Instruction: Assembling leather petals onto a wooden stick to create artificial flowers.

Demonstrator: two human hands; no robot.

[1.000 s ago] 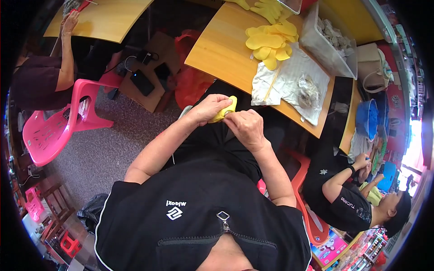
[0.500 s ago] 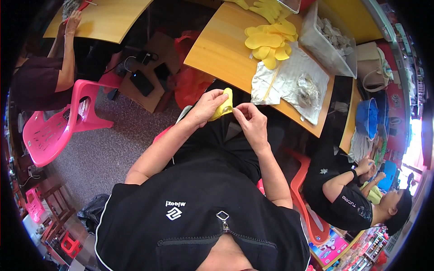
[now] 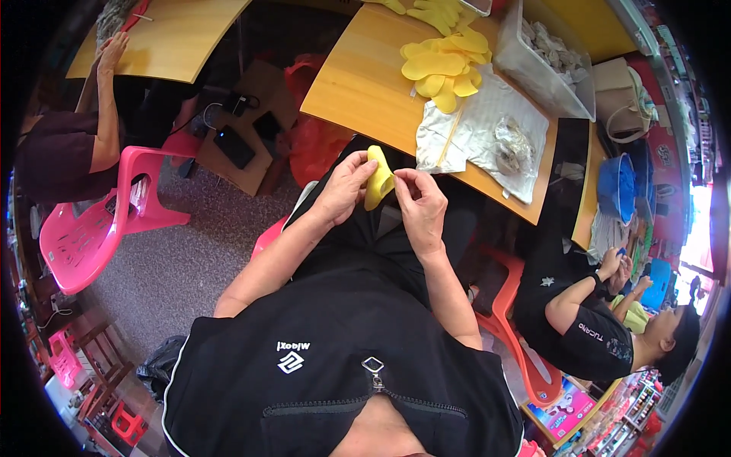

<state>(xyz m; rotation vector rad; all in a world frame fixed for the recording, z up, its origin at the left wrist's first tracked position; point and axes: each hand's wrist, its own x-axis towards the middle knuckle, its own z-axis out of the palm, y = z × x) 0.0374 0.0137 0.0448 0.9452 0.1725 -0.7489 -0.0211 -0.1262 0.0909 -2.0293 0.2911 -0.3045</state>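
My left hand (image 3: 344,189) grips a soft yellow piece (image 3: 377,183), curled lengthwise, over my lap. The thumb lies on its near face and the fingers wrap behind it. At the piece's right edge my right hand (image 3: 423,206) is closed in a pinch, thumb against forefinger; whatever is between the fingertips is too small to tell. On the table ahead lies a pile of similar flat yellow pieces with rounded ends (image 3: 445,65). Nearer me are a white cloth (image 3: 442,141) and a clear plastic bag (image 3: 515,145) with something pale inside.
The wooden table (image 3: 354,84) has its front edge just beyond my hands. A clear bin (image 3: 544,72) of crumpled pale material stands at its far right. Yellow gloves (image 3: 435,15) lie at the back. One person (image 3: 582,316) sits to the right, another (image 3: 72,148) at the left by a pink chair (image 3: 95,236).
The yellow piece has turned in my left hand and now shows more of its length, hanging lower. Both hands stay close together. The whole view has shifted slightly.
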